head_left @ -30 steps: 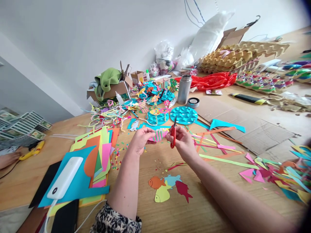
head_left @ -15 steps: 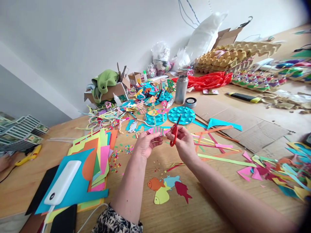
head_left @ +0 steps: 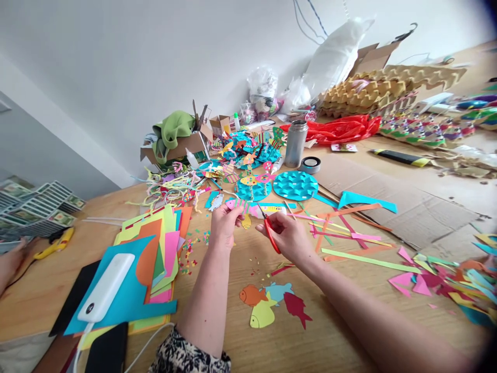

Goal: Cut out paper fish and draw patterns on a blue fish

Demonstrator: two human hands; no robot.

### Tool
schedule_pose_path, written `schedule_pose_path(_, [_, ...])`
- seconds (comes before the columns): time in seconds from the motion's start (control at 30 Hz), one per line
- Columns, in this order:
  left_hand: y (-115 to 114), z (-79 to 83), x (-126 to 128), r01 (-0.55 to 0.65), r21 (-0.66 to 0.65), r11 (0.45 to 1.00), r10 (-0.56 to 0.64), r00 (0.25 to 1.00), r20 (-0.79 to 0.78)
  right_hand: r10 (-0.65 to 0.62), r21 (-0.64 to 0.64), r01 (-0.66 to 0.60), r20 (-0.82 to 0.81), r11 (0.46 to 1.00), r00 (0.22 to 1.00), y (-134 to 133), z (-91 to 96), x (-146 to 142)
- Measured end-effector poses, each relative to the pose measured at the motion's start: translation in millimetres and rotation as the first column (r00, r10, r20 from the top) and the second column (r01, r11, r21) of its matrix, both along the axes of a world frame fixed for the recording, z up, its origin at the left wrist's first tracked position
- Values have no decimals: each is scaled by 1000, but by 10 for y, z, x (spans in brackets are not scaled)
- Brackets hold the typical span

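Clenched around the red handles of the scissors [head_left: 269,232], my right hand [head_left: 289,239] hovers just above the tabletop [head_left: 39,300], the blades pointing up and away from me to the lower edge of a striped paper cutout [head_left: 272,209]. My left hand [head_left: 224,225] pinches the other end of that cutout between thumb and fingertips, so it hangs between my two hands, clear of the wood. A small yellow scrap [head_left: 246,221] dangles beneath it, close to my left fingers.

Nearer to me, between my forearms, four paper fish [head_left: 252,295] lie flat, overlapping one another: orange, yellow, blue and dark red. To my left sits a fanned stack of coloured sheets [head_left: 155,259] with a white power bank [head_left: 105,286] on top. To my right lie long paper strips [head_left: 349,235]. Beyond my hands are teal paper discs [head_left: 295,185], a metal flask [head_left: 295,143] and a roll of tape [head_left: 310,165]. At the far left edge another person's hand [head_left: 10,261] rests on the tabletop.
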State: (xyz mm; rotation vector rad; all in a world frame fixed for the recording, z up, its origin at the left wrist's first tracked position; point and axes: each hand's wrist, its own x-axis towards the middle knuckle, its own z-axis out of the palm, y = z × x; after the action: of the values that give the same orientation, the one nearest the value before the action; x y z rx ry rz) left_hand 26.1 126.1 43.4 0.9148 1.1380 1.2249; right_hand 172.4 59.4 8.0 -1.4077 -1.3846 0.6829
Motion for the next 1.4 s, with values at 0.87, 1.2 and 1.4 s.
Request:
schedule_pose_path(0.87, [-37, 37, 0, 21, 49, 999, -19, 999, -29, -23, 4, 22, 224, 1000, 974, -30, 16, -25])
schedule_pose_path(1.2, [-37, 16, 1, 70, 63, 996, -68, 997, -32, -24, -3, 25, 217, 1000, 976, -23, 7, -22])
schedule_pose_path(1.4, [-52, 26, 22, 57, 60, 997, -56, 998, -22, -28, 2, 28, 236, 1000, 971, -23, 9, -22])
